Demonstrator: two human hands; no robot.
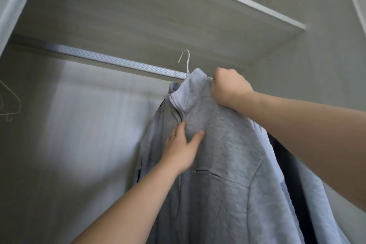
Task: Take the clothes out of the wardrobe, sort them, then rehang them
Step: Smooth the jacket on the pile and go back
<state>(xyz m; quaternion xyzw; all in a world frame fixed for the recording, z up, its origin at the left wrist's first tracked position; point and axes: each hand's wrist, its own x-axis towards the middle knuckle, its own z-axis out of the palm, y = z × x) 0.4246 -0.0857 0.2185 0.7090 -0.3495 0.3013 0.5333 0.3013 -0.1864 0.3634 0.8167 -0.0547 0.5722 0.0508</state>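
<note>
Right, my right hand (pixel 229 87) is clenched on the collar of the grey jacket (pixel 227 164), just under the rail's (pixel 99 58) right end. It's the hand nearer the hanger hook (pixel 186 59), which pokes up past the rail just left of my fist. Whether the hook is clear of the rail, I can't quite tell. My left hand (pixel 184 144) lies flat on the chest lower down, fingers spread, gripping nothing. The jacket hangs straight down. Dark clothes (pixel 281 156) crowd behind it under the rail; the shelf (pixel 198 16) sits close above the rail.
</note>
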